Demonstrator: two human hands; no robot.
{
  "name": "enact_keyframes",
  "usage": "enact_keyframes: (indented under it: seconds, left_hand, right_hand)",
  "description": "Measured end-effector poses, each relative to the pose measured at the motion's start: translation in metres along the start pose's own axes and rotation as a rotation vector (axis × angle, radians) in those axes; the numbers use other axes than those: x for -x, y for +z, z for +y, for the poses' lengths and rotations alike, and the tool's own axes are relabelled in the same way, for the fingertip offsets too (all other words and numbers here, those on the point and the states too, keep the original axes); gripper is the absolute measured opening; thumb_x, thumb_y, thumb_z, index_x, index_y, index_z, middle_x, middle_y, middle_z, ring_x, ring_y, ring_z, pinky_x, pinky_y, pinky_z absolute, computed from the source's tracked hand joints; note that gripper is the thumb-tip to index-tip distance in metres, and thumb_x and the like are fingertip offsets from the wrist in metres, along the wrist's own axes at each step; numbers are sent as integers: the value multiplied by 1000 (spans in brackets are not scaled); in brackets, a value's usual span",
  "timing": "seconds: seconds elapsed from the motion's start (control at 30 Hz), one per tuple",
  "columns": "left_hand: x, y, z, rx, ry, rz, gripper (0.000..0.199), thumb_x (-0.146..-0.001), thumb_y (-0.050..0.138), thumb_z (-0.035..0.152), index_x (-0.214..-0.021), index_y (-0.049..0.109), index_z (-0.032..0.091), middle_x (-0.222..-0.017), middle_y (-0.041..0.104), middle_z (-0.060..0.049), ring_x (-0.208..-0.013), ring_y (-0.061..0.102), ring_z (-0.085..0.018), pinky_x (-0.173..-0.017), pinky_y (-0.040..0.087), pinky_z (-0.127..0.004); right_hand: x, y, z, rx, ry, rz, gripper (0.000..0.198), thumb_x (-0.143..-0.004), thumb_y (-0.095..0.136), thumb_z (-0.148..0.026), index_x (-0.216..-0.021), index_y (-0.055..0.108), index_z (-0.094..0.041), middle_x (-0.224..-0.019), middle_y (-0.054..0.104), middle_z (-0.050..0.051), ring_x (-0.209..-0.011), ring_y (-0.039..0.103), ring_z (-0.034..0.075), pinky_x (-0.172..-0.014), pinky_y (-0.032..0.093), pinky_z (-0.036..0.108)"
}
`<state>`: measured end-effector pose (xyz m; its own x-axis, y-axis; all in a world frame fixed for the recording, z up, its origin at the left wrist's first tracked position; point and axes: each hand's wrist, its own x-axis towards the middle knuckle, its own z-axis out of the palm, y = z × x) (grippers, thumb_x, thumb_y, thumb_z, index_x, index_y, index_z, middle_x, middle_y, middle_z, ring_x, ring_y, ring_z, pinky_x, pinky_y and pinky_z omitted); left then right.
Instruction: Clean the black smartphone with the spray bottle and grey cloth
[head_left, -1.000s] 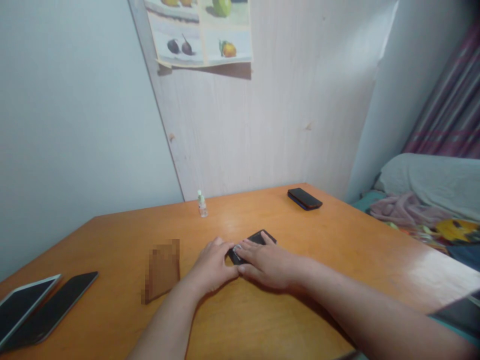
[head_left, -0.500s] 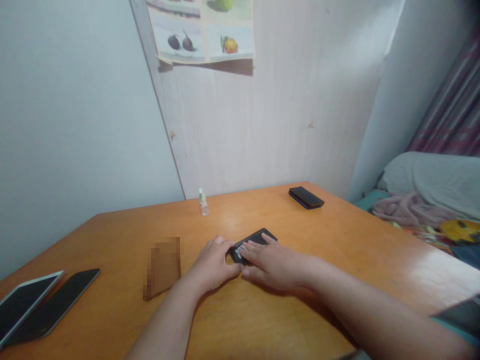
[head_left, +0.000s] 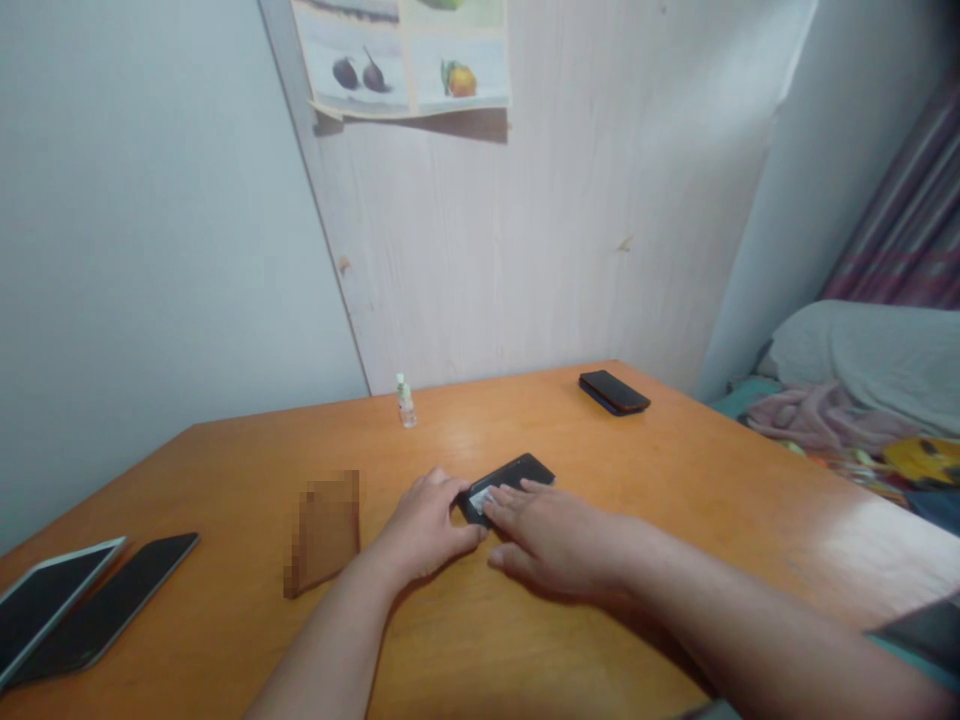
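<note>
A black phone [head_left: 517, 470] lies on the table in front of me, tilted across my view. My left hand [head_left: 431, 525] grips its left end between thumb and fingers. Over its near side, my right hand [head_left: 551, 535] rests flat with fingers stretched out, the fingertips on the phone's surface. A small white patch [head_left: 481, 499] shows on the phone beside those fingertips; whether it is a wipe or a label I cannot tell. The phone's near right part is hidden under my right hand.
On the orange wooden table [head_left: 480, 650] stands a small clear bottle [head_left: 406, 405] at the back. A dark phone-like stack [head_left: 613, 391] lies back right. Left are a white-edged device [head_left: 52, 605], a black phone [head_left: 124, 600] and a blurred-out brown item [head_left: 330, 535].
My right hand has shifted slightly right and toward me across the phone, uncovering more of the white patch. My left hand keeps its hold.
</note>
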<state>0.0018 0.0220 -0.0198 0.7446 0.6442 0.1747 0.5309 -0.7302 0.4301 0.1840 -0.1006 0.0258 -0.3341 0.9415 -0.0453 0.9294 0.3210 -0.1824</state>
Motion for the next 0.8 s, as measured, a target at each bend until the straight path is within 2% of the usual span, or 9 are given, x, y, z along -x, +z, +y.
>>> enact_keyframes:
  seconds: [0.17,0.23,0.33,0.4,0.47,0.53,0.63,0.7,0.8]
  left_hand:
    - [0,-3,2,15,-1,-8,42,-73,70,42,-112,67,26,-96,57,-4,-94,56,-23,-77,43,-29]
    - [0,-3,3,11,-1,-7,42,-73,70,42,-112,67,26,-95,57,-4,-93,56,-23,-77,43,-30]
    - [0,-4,3,10,2,-9,41,-73,70,42,-110,67,25,-95,58,-4,-93,56,-23,-77,43,-30]
    - [0,-3,3,16,5,-11,40,-73,70,41,-110,68,25,-95,58,-4,-92,56,-23,-77,44,-30]
    - [0,-2,2,20,4,-5,41,-73,70,41,-110,68,25,-96,58,-4,-92,57,-23,-78,44,-30]
    - [0,-2,2,22,5,-3,41,-72,70,41,-111,68,26,-96,58,-4,-91,57,-22,-77,44,-29]
    - [0,-1,2,24,8,0,41,-73,70,41,-111,67,26,-95,58,-4,-91,57,-22,-75,44,-29]
    - [0,-1,2,18,9,4,41,-73,71,41,-111,68,26,-94,58,-4,-92,57,-22,-75,43,-29]
    - [0,-1,4,10,5,-2,40,-73,70,45,-108,69,26,-94,59,-4,-91,57,-22,-75,43,-29]
  right_hand:
    - [-9,-1,32,123,347,92,54,-94,43,-45,-131,56,-8,-132,59,23,-121,56,35,-108,34,49]
    - [-7,0,25,133,307,91,55,-94,43,-48,-127,59,-8,-129,61,23,-120,57,36,-107,35,48]
    - [0,0,2,93,81,56,58,-94,40,-53,-129,58,-10,-133,59,21,-123,54,33,-106,36,44]
    - [2,-1,-3,64,10,37,58,-95,38,-53,-131,57,-12,-135,58,19,-123,55,32,-104,39,43]
    - [0,-2,5,64,72,45,55,-96,38,-52,-128,59,-13,-132,61,18,-119,58,33,-100,43,43]
    - [-6,-3,21,86,211,76,53,-96,38,-51,-123,62,-12,-126,64,19,-113,61,35,-98,43,46]
    - [-12,0,33,111,344,128,53,-97,39,-49,-123,62,-10,-126,63,22,-115,59,35,-104,38,48]
    - [-12,2,26,82,259,133,54,-97,38,-50,-127,60,-10,-132,60,21,-122,55,34,-108,33,47]
    - [-9,4,11,-20,12,91,57,-99,33,-51,-137,53,-14,-142,53,16,-132,48,29,-114,26,44]
